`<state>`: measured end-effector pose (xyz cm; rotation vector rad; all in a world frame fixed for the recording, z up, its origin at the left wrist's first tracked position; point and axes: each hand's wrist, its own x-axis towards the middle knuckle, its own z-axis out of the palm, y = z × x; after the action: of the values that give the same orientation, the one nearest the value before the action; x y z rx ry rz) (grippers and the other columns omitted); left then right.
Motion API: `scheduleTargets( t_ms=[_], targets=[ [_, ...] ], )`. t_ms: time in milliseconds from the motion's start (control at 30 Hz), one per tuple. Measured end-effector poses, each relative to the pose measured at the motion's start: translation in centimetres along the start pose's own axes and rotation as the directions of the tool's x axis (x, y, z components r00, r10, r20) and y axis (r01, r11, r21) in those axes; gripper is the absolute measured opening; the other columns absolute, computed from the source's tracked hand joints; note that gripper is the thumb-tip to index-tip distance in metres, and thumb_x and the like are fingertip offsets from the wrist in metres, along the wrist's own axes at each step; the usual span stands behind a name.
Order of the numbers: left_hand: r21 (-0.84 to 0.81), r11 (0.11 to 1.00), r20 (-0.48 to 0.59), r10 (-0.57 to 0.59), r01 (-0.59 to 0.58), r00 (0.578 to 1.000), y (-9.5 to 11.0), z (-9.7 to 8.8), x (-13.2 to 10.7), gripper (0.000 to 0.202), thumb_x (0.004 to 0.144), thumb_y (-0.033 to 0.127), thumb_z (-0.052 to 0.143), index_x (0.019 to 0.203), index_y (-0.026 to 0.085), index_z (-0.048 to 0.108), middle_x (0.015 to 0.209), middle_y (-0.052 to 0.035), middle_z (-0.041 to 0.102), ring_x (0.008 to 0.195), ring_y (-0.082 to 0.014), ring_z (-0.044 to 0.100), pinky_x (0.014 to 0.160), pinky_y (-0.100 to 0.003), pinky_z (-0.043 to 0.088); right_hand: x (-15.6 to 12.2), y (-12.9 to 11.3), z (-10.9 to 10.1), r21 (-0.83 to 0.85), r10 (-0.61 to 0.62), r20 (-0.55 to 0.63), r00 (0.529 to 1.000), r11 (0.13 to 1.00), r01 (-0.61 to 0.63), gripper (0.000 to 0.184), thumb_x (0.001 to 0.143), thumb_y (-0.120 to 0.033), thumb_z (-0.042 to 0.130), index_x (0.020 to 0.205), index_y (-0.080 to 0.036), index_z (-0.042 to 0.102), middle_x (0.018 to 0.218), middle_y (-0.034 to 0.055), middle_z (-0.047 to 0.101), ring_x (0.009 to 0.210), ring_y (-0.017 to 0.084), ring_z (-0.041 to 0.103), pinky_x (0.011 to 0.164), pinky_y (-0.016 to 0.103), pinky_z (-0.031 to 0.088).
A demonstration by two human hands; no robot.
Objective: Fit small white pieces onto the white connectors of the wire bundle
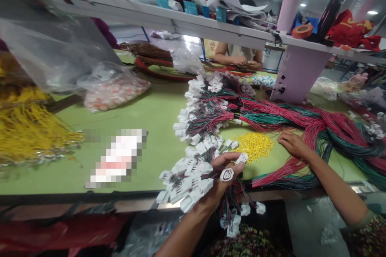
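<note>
My left hand (221,176) is closed around a bunch of white plastic connectors (187,186) on red and green wires, held at the near edge of the green table (150,128). Some connectors hang below the edge. My right hand (294,144) rests palm down on the red and green wire bundle (301,120), fingers curled at the edge of a small heap of yellow pieces (255,144). More white connectors (199,108) lie fanned across the table in front of my left hand.
Yellow wire bundles (27,128) lie at the left, with clear plastic bags (114,88) behind them. A shelf (181,20) spans overhead on a pink post (297,72). Another person's hands (244,62) work across the table. A blurred-out patch (117,158) lies mid-table.
</note>
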<state>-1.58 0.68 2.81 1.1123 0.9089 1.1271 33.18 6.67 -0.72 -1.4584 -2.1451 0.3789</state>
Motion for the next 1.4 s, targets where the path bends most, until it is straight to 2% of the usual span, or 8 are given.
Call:
scheduleTargets(
  t_ms=[233,500,667,800,933,1067,1167,1400],
  targets=[
    [0.018,1.000,0.006,-0.006,0.006,1.000,0.3,0.2,0.1,0.032,0.075,0.046,0.080,0.091,0.019,0.077,0.054,0.0062,0.045,0.048,-0.0090,0.033,0.047,-0.023,0.025,0.2,0.7,0.5,0.087,0.114,-0.019,0.993,0.990,-0.112,0.022,0.091,-0.034,0.058,0.084,-0.018,0.072,0.080,0.0056,0.073,0.075,0.021,0.064,0.070,0.031,0.049],
    [0.015,1.000,0.001,0.020,-0.020,1.000,0.1,0.1,0.0,0.031,0.075,0.045,0.081,0.090,0.018,0.076,0.054,0.0061,0.047,0.049,-0.0095,0.034,0.048,-0.023,0.026,-0.3,0.2,0.5,0.162,0.184,-0.071,0.980,0.972,-0.170,0.026,0.087,-0.040,0.061,0.090,-0.017,0.073,0.082,0.0064,0.073,0.076,0.021,0.064,0.069,0.031,0.049],
    [-0.010,1.000,-0.003,0.029,-0.029,1.000,-0.4,0.2,0.1,0.028,0.073,0.038,0.083,0.093,0.019,0.078,0.051,0.0076,0.044,0.048,-0.0096,0.034,0.048,-0.023,0.025,0.0,-0.6,0.4,0.187,0.184,-0.114,0.976,0.969,-0.161,0.020,0.081,-0.037,0.068,0.076,-0.019,0.074,0.077,0.0070,0.073,0.076,0.023,0.064,0.074,0.035,0.049],
    [-0.010,0.993,-0.051,0.118,-0.119,0.992,-0.6,0.3,0.0,0.024,0.068,0.030,0.085,0.089,0.020,0.079,0.061,0.0034,0.060,0.049,-0.0094,0.041,0.048,-0.023,0.031,0.2,-4.3,0.4,0.223,0.163,-0.153,0.975,0.967,-0.127,0.024,0.085,-0.040,0.068,0.075,-0.019,0.074,0.074,0.0067,0.070,0.073,0.023,0.062,0.071,0.037,0.050],
    [0.059,0.974,-0.070,0.225,-0.221,0.972,-0.7,0.2,-0.4,0.019,0.073,0.026,0.083,0.091,0.022,0.080,0.090,-0.0036,0.076,0.064,-0.0141,0.059,0.059,-0.026,0.047,-0.8,-12.2,0.6,0.332,0.072,-0.171,0.983,0.943,-0.011,0.016,0.092,-0.036,0.068,0.091,-0.022,0.076,0.089,0.0061,0.071,0.086,0.021,0.065,0.077,0.034,0.053],
    [0.059,0.945,-0.032,0.323,-0.321,0.946,-1.0,0.1,-0.7,0.016,0.079,0.023,0.079,0.096,0.024,0.080,0.099,-0.0051,0.078,0.084,-0.0194,0.069,0.073,-0.030,0.055,-2.1,-18.9,1.2,0.400,-0.048,-0.270,0.962,0.903,0.158,0.009,0.095,-0.023,0.066,0.096,-0.025,0.075,0.089,0.0041,0.069,0.086,0.019,0.065,0.078,0.032,0.055],
    [0.082,0.915,0.011,0.395,-0.394,0.919,-1.3,0.1,-0.8,0.018,0.082,0.020,0.078,0.098,0.025,0.079,0.099,-0.0051,0.078,0.087,-0.0196,0.072,0.074,-0.030,0.057,-2.5,-20.5,1.9,0.327,-0.120,-0.322,0.939,0.917,0.229,0.019,0.096,-0.016,0.063,0.106,-0.027,0.074,0.092,0.0042,0.067,0.085,0.019,0.066,0.074,0.032,0.056],
    [0.179,0.815,0.056,0.550,-0.551,0.833,-1.9,-0.1,-0.5,0.022,0.084,0.014,0.075,0.103,0.025,0.077,0.099,-0.0050,0.079,0.093,-0.0207,0.073,0.083,-0.035,0.059,-2.2,-20.5,2.5,0.204,-0.233,-0.382,0.894,0.923,0.327,0.030,0.094,-0.009,0.061,0.115,-0.028,0.072,0.092,0.0054,0.066,0.081,0.019,0.066,0.068,0.030,0.057]
  ],
)
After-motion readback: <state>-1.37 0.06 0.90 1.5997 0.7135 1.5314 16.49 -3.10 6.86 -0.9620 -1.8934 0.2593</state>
